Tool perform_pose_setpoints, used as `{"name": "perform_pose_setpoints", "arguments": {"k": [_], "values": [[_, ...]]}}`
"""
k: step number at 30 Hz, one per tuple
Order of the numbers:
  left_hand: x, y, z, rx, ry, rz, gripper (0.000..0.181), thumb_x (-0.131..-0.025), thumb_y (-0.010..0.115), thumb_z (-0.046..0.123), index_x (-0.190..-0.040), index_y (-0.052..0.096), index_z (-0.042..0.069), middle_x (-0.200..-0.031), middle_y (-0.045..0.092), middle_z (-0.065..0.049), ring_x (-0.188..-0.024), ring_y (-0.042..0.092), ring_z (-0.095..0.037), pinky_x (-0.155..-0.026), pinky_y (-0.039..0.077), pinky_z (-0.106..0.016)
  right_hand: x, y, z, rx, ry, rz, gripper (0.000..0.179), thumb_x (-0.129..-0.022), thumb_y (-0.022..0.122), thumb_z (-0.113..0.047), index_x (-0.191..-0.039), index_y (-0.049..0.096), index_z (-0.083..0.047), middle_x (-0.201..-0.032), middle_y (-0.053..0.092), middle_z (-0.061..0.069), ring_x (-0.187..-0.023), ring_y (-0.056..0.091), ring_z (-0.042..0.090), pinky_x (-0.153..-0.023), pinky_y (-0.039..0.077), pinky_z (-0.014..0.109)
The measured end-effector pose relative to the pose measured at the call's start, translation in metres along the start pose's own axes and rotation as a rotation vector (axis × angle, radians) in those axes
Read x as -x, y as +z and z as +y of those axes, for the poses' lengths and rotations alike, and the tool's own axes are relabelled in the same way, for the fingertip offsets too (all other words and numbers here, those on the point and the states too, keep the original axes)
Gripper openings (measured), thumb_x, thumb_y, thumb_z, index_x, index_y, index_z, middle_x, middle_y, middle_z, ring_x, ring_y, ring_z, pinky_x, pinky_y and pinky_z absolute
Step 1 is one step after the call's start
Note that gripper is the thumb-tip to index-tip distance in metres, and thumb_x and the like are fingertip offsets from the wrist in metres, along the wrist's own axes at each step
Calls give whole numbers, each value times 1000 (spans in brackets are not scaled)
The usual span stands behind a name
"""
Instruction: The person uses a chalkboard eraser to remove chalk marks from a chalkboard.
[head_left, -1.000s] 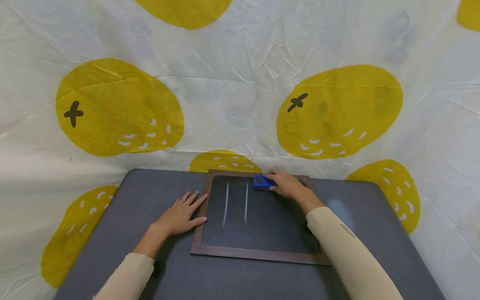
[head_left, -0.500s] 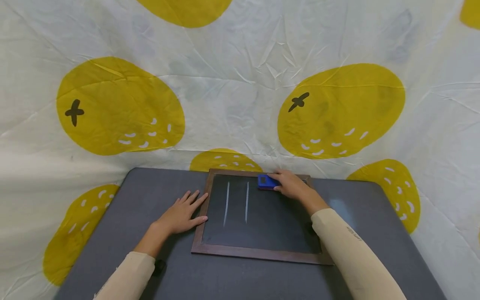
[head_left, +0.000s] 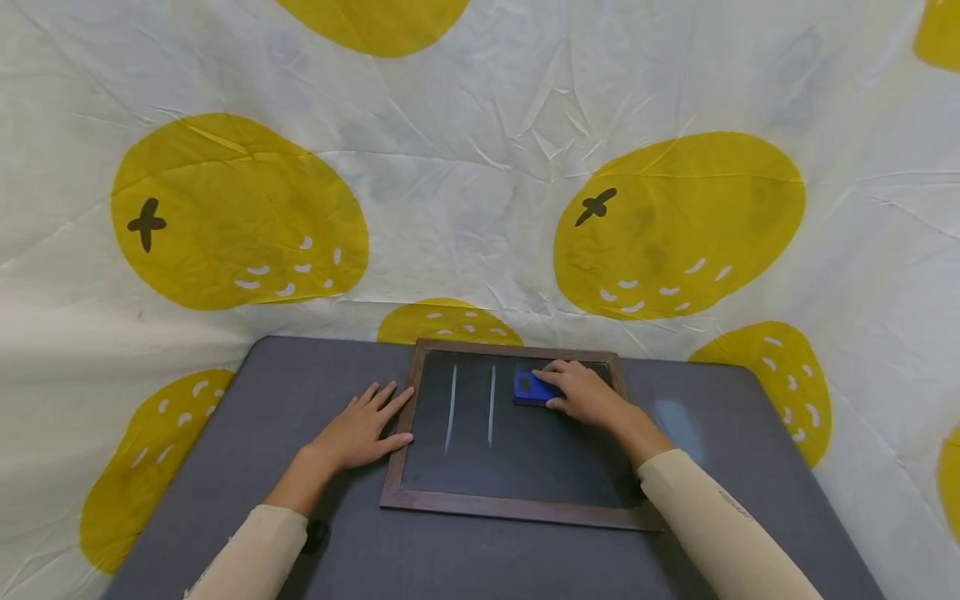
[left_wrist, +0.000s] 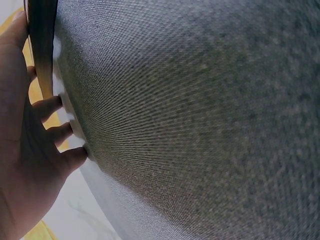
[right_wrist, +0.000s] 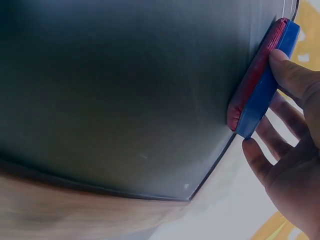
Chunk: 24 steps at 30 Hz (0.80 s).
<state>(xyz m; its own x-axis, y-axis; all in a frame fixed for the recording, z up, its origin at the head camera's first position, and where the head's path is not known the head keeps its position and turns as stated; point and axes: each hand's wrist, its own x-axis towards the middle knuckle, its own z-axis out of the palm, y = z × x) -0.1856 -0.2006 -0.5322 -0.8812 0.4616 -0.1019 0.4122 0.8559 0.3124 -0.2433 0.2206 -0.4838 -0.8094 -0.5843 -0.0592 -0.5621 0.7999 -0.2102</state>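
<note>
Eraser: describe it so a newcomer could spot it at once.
On the gray table lies a blackboard in a brown frame. Toward the blackboard's far edge, right of two white chalk lines, the right hand grips the eraser. Bright blue with a red pad, it stands out from the dark blackboard and white lines.

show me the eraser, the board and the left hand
Eraser (head_left: 532,390): head view, on its blue back
Board (head_left: 525,465): head view, on its bare dark surface
Left hand (head_left: 358,437): head view, on the back of it
</note>
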Motion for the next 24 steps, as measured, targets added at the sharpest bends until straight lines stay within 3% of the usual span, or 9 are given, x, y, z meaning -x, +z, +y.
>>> {"name": "perform_pose_setpoints", "arguments": {"k": [13, 24], "values": [[3, -8, 9, 11, 5, 15, 80, -100, 55, 63, -165, 29, 23, -168, 30, -20, -154, 24, -51, -116, 27, -74, 48, 11, -28, -40, -142, 18, 60, -91, 80, -31, -145, 62, -8, -131, 64, 13, -113, 60, 33, -86, 51, 51], [2, -7, 9, -3, 1, 14, 81, -100, 54, 64, -166, 28, 25, -168, 30, -19, -154, 24, -50, -116, 27, -73, 84, 17, -54, -101, -204, 4, 63, -88, 82, -36, -143, 64, -11, -129, 65, 4, -106, 57, 20, -86, 49, 41]]}}
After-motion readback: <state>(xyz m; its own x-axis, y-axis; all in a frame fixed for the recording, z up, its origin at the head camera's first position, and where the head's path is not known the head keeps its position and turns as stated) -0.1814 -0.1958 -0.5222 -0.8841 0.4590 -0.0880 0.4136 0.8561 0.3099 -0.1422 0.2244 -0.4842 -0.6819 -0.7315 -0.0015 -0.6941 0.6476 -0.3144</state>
